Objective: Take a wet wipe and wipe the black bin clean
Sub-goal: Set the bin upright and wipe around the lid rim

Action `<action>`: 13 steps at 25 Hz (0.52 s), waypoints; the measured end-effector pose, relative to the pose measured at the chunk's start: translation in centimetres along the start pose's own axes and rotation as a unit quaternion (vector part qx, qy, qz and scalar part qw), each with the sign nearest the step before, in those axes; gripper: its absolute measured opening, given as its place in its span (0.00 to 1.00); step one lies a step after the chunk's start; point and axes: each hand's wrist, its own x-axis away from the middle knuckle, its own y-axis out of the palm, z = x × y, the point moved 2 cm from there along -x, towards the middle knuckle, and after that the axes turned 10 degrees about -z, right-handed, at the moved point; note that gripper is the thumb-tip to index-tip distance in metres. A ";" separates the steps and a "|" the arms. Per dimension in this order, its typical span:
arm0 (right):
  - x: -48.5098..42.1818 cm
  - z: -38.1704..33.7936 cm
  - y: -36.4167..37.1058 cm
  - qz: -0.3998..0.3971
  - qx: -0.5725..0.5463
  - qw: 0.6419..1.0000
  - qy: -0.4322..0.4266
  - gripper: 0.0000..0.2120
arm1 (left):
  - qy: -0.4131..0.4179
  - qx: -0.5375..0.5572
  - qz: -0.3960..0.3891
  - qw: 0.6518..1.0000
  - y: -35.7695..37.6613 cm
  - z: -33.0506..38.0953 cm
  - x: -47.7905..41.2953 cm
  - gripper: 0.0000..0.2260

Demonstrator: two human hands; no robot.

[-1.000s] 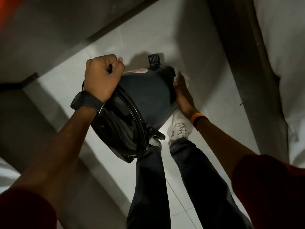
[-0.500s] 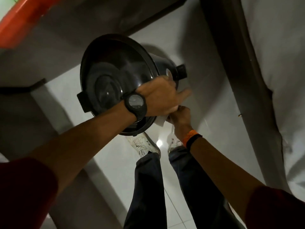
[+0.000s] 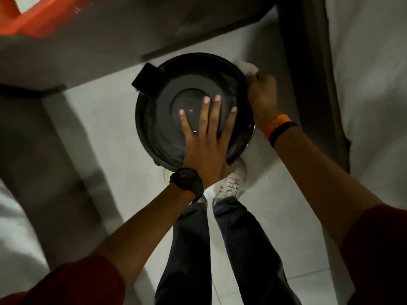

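Nearest me are my own legs in dark trousers and my white laced shoe (image 3: 231, 183), planted on the pale tiled floor (image 3: 123, 133). Just above them I hold the round black plastic bin (image 3: 167, 119), seen lid-on from the top, with its square black pedal tab (image 3: 149, 79) pointing toward the far left. My left hand (image 3: 206, 137), a black watch (image 3: 187, 180) on the wrist, lies flat on the lid with the fingers spread wide, pressing down to steady it; nothing is pinched in that grip. My right hand (image 3: 262, 95), with orange and black bands (image 3: 279, 128) at the wrist, is curled shut against the bin's right rim, and its grip is bunched on the white wet wipe (image 3: 247, 67), which pokes out at the far side of the knuckles and touches the bin's outer wall. Beyond that, a dark upright frame and a pale cushioned surface stand to the right, and an orange object (image 3: 33, 20) sits at the far top left, blurred.

I judge I am working round the side wall. The risk is in the hold: a flat palm on a smooth lid has little purchase, so a hard wipe stroke could turn or tip the bin. The wipe is only partly in my fist and could slip free.
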 end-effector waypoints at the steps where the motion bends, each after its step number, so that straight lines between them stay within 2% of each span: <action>1: -0.2 -0.1 0.2 0.006 0.041 0.999 -0.001 0.16 | 0.033 -0.024 -0.010 0.999 0.2 0.0 0.0 0.54; 3: 0.3 0.9 0.0 0.021 0.066 0.997 0.025 0.15 | 0.082 -0.043 -0.022 0.995 0.7 -0.7 0.6 0.56; 7: 3.5 4.7 0.9 0.015 -0.015 0.995 0.096 0.13 | 0.165 -0.101 -0.040 0.980 3.2 -4.0 3.6 0.59; 10: 4.8 5.0 2.6 0.020 -0.014 0.995 0.101 0.16 | 0.161 -0.112 -0.044 0.980 4.2 -6.1 5.1 0.58; 13: 5.5 3.9 2.8 0.074 0.042 0.992 0.088 0.15 | 0.154 -0.104 -0.064 0.981 3.2 -6.0 5.1 0.58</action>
